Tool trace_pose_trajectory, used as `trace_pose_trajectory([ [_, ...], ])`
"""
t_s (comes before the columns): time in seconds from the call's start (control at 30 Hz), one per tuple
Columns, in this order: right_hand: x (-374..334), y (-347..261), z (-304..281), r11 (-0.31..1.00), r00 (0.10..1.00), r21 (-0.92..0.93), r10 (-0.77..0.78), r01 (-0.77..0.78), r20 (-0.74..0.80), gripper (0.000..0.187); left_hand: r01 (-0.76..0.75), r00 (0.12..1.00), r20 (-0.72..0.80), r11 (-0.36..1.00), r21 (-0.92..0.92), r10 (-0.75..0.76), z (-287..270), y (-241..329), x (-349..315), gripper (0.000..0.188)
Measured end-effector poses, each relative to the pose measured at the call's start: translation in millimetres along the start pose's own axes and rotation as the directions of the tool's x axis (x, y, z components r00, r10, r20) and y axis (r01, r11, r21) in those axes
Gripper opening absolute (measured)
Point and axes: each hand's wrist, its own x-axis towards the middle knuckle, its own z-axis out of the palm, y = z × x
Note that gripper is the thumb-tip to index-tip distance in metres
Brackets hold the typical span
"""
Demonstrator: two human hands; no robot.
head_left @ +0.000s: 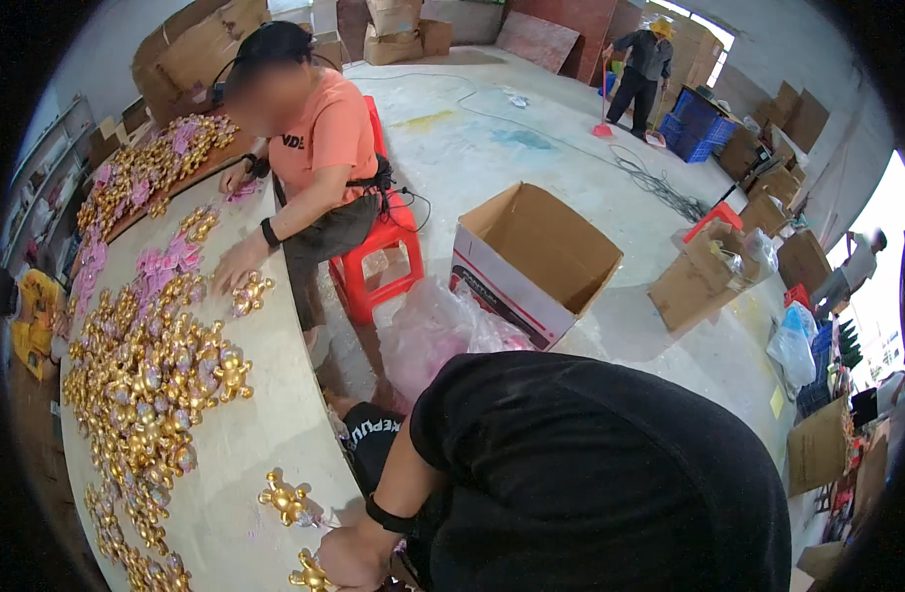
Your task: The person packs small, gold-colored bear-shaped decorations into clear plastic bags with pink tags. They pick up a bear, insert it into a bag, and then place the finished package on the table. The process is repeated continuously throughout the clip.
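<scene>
My right hand point(349, 559), with a black band at the wrist, is at the table's near edge by the picture's bottom. Its fingers are curled and mostly hidden, so what they hold does not show. A shiny gold bear-shaped figure point(309, 572) is right against the hand, partly cut off by the frame. Another gold bear figure point(286, 499) lies just beyond it, with a small clear and pinkish piece beside it. My left hand is out of the picture. A large heap of gold bear figures point(142, 395) spreads along the pale tabletop point(275, 395).
A seated co-worker in an orange shirt point(336, 128) reaches over the table by pink pieces point(166, 266). Near the red stool point(378, 257) are a plastic bag point(433, 331) and an open carton point(541, 261). Another person sweeps far off. Cartons and cables point(659, 187) lie rightward.
</scene>
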Motion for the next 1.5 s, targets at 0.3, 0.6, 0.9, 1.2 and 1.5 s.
trace_pose_trajectory([
  [0.3,22.5,-7.0,-65.4,0.991,0.922,0.108,-0.116,0.082,0.368,0.038,-0.105,0.994,0.017,0.991,-0.084,0.107,16.7,33.8,-3.5,0.044],
  [0.6,41.3,-8.3,-108.2,0.973,0.863,0.217,-0.04,-0.082,0.504,0.038,-0.229,0.97,-0.066,0.971,0.061,0.233,21.5,44.6,-18.9,0.051],
  [0.9,35.2,6.5,-120.3,0.894,0.812,0.418,-0.12,-0.162,0.571,0.018,-0.219,0.974,0.071,0.974,0.056,0.215,9.9,52.9,-16.0,0.055],
  [1.2,41.6,20.1,-124.5,0.74,0.767,0.595,-0.172,-0.313,0.618,0.02,-0.195,0.981,-0.018,0.981,0.008,0.195,1.7,48.7,-25.4,0.053],
  [1.5,28.8,10.9,-120.9,0.524,0.795,0.668,0.029,-0.528,0.606,0.016,-0.247,0.962,-0.118,0.969,0.016,0.247,4.3,53.9,-29.4,0.053],
])
